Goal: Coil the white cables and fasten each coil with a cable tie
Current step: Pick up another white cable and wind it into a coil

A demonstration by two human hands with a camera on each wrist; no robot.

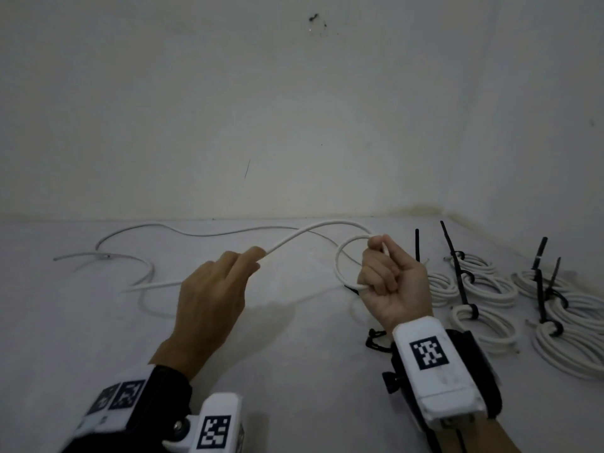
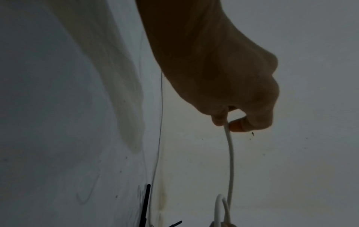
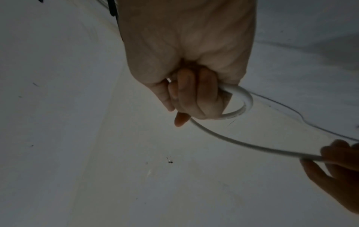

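Head view: right hand [image 1: 390, 282] covers the part of the white cable [image 1: 313, 228] loop inside the fist; turn count there not discernible. Left hand [image 1: 212, 289] fingertips hidden behind its own back. Finished coils [image 1: 568, 341] cut by right edge. Left wrist view: loop cut by bottom edge. Right wrist view: left hand cut by right edge.

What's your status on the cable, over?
Right hand grips first loop of white cable. Left hand pinches the run. Loose length trails on the floor. Tied coils right, clear.
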